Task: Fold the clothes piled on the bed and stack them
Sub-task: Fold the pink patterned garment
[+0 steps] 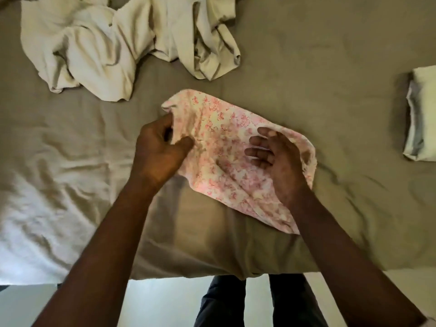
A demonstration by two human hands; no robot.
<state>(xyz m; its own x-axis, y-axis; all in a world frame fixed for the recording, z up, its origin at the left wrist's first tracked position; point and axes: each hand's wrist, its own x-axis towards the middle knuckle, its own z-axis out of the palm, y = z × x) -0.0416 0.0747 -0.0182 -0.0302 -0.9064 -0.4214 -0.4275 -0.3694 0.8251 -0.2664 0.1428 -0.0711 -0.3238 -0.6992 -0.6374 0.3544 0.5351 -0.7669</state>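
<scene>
A pink floral garment (221,140), partly folded, lies in the middle of the bed. My left hand (160,149) pinches its left edge between thumb and fingers. Over its right half, my right hand (273,159) is held palm up with the fingers relaxed; the cloth drapes behind and under it. A heap of unfolded cream clothes (122,43) lies at the far left of the bed. At the right edge sits a folded cream piece (422,116).
The olive-beige bedsheet (306,67) covers the bed, wrinkled at the left, where light falls on it. The bed's near edge runs along the bottom, with my legs in dark trousers (226,305) standing against it on a pale floor.
</scene>
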